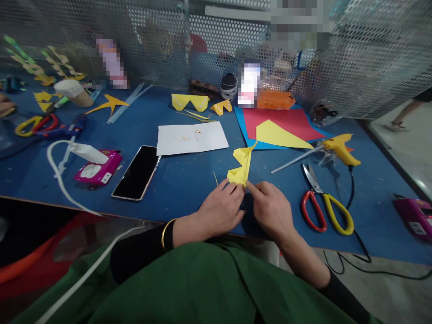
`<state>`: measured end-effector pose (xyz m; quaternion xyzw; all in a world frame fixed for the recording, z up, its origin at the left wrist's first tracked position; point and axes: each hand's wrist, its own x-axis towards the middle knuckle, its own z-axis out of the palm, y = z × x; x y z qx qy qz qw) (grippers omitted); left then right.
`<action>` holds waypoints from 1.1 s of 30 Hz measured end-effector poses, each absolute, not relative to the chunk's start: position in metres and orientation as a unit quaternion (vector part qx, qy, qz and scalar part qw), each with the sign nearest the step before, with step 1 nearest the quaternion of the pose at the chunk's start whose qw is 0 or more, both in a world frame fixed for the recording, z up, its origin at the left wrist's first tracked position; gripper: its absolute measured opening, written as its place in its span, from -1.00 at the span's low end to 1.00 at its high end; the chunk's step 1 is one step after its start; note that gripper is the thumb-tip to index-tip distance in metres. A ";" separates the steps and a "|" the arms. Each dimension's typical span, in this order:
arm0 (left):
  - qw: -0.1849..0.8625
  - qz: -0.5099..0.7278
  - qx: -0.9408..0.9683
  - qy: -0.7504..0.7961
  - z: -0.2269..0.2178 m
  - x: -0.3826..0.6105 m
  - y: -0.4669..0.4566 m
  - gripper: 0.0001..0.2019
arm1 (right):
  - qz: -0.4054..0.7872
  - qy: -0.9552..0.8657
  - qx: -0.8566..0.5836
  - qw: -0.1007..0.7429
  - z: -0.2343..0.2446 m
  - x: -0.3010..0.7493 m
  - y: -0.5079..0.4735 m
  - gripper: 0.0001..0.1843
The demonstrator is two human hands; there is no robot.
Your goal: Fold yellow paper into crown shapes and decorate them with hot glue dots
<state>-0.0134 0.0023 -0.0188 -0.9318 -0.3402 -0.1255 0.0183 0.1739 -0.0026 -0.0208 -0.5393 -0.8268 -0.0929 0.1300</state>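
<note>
A yellow paper cutout, shaped like a folded eye mask or glasses, lies slantwise at the front of the blue table. My left hand presses its bent fingers on the cutout's lower end; the fingertips are partly hidden. From the other side, my right hand meets the same end with its index finger, the other fingers curled in. Beyond it sit finished-looking yellow paper glasses and a smaller orange pair. A thin yellow paper strip rests left of the cutout.
Scissors and a yellow glue gun lie on the right. Yellow paper tops red paper behind. A white sheet, a phone and a purple power socket are leftward. A metal mesh panel bounds the back.
</note>
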 end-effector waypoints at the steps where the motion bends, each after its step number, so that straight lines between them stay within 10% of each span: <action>1: 0.019 -0.123 -0.932 -0.341 -0.018 -0.013 0.002 -0.50 | -0.089 -0.834 -0.530 0.126 -0.023 0.172 -0.006 -0.55; 33: 0.073 -0.087 -0.914 -0.389 -0.009 -0.024 -0.006 -0.47 | -0.075 -0.832 -0.542 0.088 -0.028 0.162 -0.007 -0.55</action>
